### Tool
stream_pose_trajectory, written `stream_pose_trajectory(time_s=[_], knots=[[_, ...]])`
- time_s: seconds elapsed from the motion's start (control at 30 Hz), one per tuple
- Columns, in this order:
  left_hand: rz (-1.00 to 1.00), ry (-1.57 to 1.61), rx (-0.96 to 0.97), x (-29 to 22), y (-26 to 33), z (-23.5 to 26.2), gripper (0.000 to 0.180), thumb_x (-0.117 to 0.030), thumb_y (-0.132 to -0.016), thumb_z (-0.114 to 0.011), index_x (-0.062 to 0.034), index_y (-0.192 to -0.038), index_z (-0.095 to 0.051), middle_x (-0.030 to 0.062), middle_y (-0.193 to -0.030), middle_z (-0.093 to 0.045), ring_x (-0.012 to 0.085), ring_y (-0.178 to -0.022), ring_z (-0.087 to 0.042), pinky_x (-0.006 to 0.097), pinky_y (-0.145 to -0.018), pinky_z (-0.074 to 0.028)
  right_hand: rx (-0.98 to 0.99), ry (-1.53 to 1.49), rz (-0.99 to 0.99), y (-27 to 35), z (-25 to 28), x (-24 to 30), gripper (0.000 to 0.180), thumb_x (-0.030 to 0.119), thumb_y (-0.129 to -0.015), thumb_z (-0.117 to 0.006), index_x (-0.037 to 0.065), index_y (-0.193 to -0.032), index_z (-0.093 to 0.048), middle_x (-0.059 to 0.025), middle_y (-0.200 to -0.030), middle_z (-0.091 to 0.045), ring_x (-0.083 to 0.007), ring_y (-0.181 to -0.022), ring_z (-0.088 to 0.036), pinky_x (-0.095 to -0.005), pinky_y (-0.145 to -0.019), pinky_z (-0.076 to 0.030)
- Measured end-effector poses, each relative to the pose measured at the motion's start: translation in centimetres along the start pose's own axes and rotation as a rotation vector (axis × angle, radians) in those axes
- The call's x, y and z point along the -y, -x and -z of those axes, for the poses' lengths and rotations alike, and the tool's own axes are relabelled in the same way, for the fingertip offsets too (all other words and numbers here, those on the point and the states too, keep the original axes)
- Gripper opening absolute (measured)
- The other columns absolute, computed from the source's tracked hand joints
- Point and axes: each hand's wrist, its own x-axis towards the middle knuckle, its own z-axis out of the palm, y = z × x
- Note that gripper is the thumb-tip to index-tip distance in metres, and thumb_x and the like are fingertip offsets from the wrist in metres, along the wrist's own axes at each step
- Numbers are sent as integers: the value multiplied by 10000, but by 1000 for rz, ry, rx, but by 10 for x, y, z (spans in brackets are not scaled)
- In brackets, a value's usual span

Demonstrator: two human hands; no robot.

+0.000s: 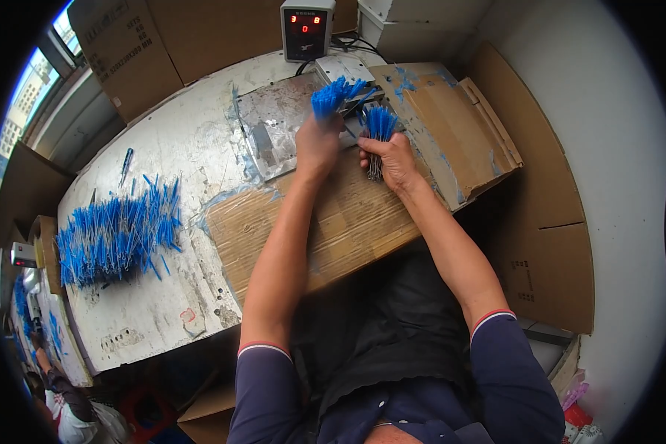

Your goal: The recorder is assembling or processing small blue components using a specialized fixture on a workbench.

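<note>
My left hand [318,148], smeared by motion, is closed round a bundle of blue-ended wires [331,98], their blue ends fanning out above the fist. Close on its right, my right hand [394,159] grips a second bundle of blue-ended wires [379,122] upright. Blue tips rise above the right fingers, and thin silvery stems hang below. Whether each piece is a small brush is too fine to make out. Both hands are above the far part of the bench, by a scuffed metal plate [277,118]. A big heap of the same wires [118,233] lies to the left.
A flattened cardboard sheet [259,237] covers the near bench edge. At the right stands a taped cardboard box [459,126]. A counter with red digits [305,33] stands at the back, cables beside it. A pen-like tool [126,164] lies left. Another person [74,407] works at lower left.
</note>
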Motion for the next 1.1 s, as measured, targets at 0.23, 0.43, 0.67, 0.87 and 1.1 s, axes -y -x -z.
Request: stream_pose_trajectory(time_s=[0.23,0.43,0.67,0.87,1.1], knots=[[-80,-56,-114,7,5,-5,125,-117,-933,-602,-57,-1037,-635,138,-835,-714,326,-797,-705,412,-721,-524,-161,36,51,-4,-1,-2,166,-18,-783,-767,5,-907,-659,-62,-774,-675,-144,-570,-652,-276,-455,-556],[-38,4,-258,8,1,-8,110,-152,-995,-633,-49,-963,-657,23,-774,-701,99,-631,-606,298,-582,-474,-315,61,87,-24,-1,10,148,-62,-788,-732,2,-852,-615,-87,-756,-662,-165,-559,-651,-301,-444,-566],[-20,86,-234,2,4,-7,105,-141,-1007,-614,-41,-997,-646,32,-804,-715,104,-666,-641,289,-595,-496,-363,122,55,-32,-6,9,191,-77,-797,-730,10,-886,-586,-94,-762,-649,-173,-570,-650,-310,-460,-586],[-75,34,-295,8,3,-6,113,-147,-1009,-619,-46,-1048,-650,45,-825,-725,124,-692,-666,296,-616,-510,-366,119,63,-32,-8,8,191,-77,-798,-731,2,-878,-576,-104,-762,-651,-182,-577,-658,-315,-466,-592],[-114,-255,-445,1,6,-6,165,-211,-990,-664,-75,-1080,-639,154,-803,-706,318,-721,-709,430,-636,-499,-352,25,79,-32,-5,6,133,-45,-809,-714,-21,-875,-600,-113,-772,-663,-212,-595,-682,-327,-472,-600]])
